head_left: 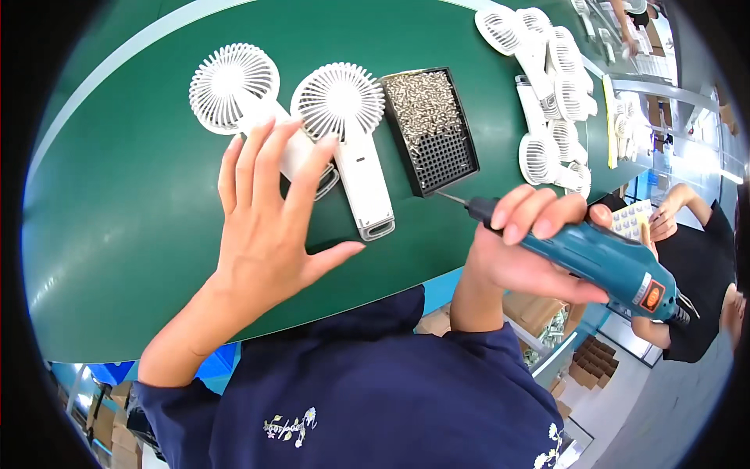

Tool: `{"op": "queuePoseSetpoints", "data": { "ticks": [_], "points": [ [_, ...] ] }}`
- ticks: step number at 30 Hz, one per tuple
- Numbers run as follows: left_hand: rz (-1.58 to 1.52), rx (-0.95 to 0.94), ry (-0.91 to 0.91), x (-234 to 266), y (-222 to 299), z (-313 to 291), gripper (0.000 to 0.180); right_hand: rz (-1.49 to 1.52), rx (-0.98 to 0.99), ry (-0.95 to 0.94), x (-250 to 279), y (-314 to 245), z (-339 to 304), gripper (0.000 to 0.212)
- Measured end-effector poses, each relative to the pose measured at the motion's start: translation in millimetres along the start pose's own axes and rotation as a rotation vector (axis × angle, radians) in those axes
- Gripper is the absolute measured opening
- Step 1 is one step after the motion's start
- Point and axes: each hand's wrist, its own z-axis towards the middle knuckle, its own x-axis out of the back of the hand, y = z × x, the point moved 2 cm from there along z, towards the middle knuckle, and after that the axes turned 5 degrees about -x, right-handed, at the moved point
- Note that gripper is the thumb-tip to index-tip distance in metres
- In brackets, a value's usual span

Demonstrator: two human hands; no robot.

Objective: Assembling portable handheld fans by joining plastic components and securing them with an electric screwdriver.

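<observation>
Fingers spread, my left hand [266,211] hovers over two white handheld fans lying on the green table. The nearer-to-centre fan [363,176] lies with its handle toward me. The other fan [234,82] slants behind my fingers, which hide part of its handle. My right hand [531,234] is wrapped round a teal electric screwdriver [605,262]. Its thin bit points left, with the tip by the near edge of a black screw tray [447,160]. Small screws [426,102] fill the far part of that tray, and its near part shows a bare grid of holes.
Several more white fans [547,86] are heaped at the table's right side. Beyond, at the right, a co-worker [687,258] in black holds a yellowish sheet of small parts. Blue bins [219,361] and cardboard boxes [598,363] stand below table level.
</observation>
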Motion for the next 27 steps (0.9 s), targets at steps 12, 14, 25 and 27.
{"op": "queuePoseSetpoints", "data": {
  "ticks": [12,14,25,27],
  "points": [
    [0.012,0.017,-0.015,-24.3,18.0,-15.9,0.1,0.043,-0.072,-0.025,8.5,17.7,-2.9,0.086],
    [-0.007,0.02,0.005,-21.3,23.5,-21.6,0.093,0.039,-0.077,-0.054,3.4,15.8,-1.6,0.087],
    [-0.45,-0.154,0.23,-9.8,28.6,9.6,0.039,0.283,-0.166,0.015,-34.7,-19.0,0.2,0.069],
    [-0.46,-0.164,0.255,-17.4,24.2,6.8,0.033,0.268,-0.211,-0.004,-40.0,-17.0,-3.7,0.069]
  ]
}}
